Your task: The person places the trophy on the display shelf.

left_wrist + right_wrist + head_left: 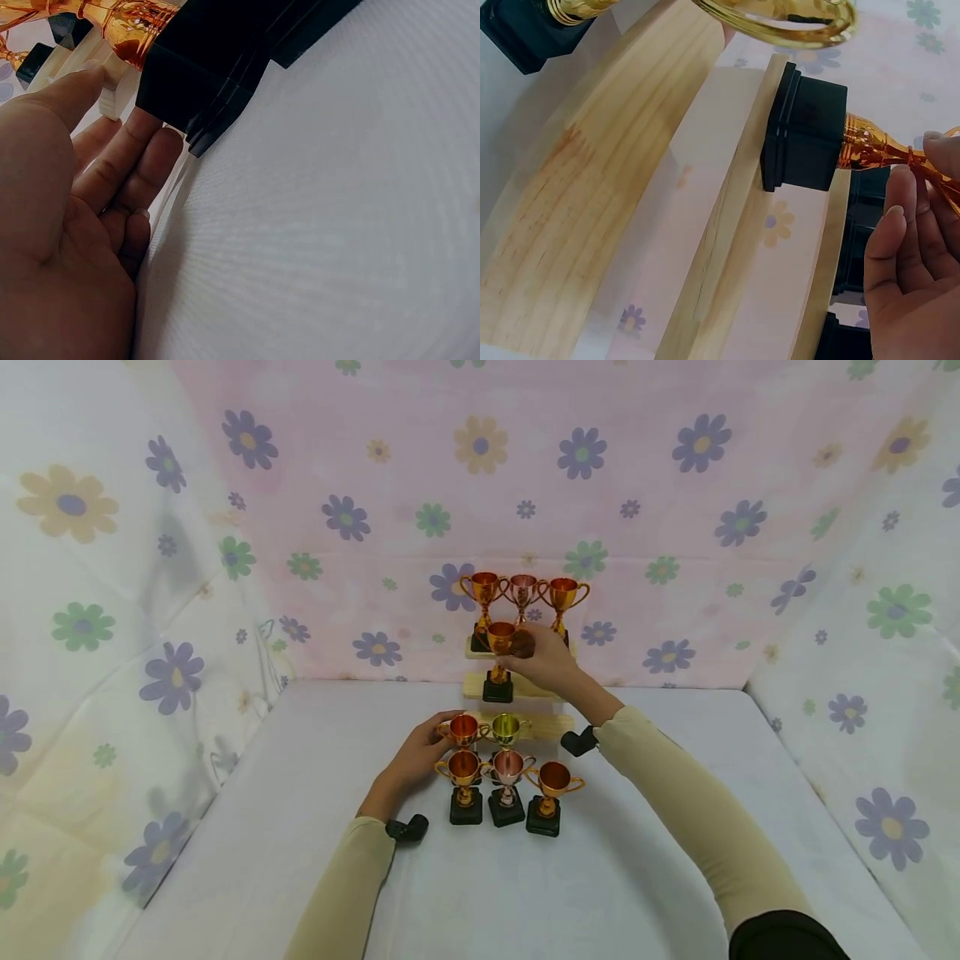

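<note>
A small orange-gold trophy cup on a black base is held by my right hand, thumb and fingertips pinching its stem. Its base is upright at the left part of the middle wooden shelf; full contact is hard to judge. My left hand holds the left end of the lowest wooden shelf, thumb toward the front and fingers toward the back, partly hidden. On that shelf stand a gold cup with a red inside and a yellow-gold cup.
The top shelf carries a gold cup, a rose cup and another gold cup. On the white table, in front of the stand, are a gold cup, a rose cup and a gold cup. Flowered cloth hangs behind.
</note>
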Motion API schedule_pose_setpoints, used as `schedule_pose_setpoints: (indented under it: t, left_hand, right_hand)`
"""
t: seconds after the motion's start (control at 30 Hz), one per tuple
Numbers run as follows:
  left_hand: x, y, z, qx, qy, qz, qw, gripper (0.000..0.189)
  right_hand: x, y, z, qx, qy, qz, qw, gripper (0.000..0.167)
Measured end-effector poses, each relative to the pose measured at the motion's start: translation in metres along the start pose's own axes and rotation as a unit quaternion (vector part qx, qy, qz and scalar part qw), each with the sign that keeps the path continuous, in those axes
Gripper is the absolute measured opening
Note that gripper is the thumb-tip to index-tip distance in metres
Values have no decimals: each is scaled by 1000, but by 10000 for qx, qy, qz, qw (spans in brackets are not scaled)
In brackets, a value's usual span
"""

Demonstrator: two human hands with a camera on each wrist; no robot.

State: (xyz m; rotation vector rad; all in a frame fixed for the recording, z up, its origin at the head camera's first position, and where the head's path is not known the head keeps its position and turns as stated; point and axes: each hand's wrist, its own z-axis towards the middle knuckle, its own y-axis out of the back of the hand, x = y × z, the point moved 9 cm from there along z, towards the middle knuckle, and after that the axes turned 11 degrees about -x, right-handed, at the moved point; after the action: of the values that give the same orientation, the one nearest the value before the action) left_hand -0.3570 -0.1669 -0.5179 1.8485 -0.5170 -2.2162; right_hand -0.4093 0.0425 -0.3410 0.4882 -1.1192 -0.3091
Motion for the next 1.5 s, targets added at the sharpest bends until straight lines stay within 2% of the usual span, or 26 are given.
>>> schedule_pose_setpoints:
  t: [0.3, 0.57, 0.77, 1.03, 1.3, 1.5]
  left_hand:
    - [-4, 1, 1, 16, -65, -125, 9999, 48]
    - [-2, 0, 0, 15, 3, -93, 10000, 47]
    - [-3, 0, 1, 14, -4, -92, 10000, 47]
    - [-3, 0, 0, 60, -7, 23, 10000, 48]
    - [-6, -1, -2, 124, 13, -125, 9998, 48]
    - [-4, -1, -1, 106, 66, -178, 9998, 48]
  right_hand:
    - [4, -8, 6, 22, 129, -225, 9997, 50]
    - [3, -13, 10, -59, 160, -368, 9992, 45]
    - [2, -15, 9, -97, 160, -303, 9994, 39]
    - [3, -19, 12, -50, 202, -411, 9989, 40]
    - [3, -20, 15, -92, 338, -376, 9987, 39]
    - [3, -21, 16, -69, 295, -340, 9990, 38]
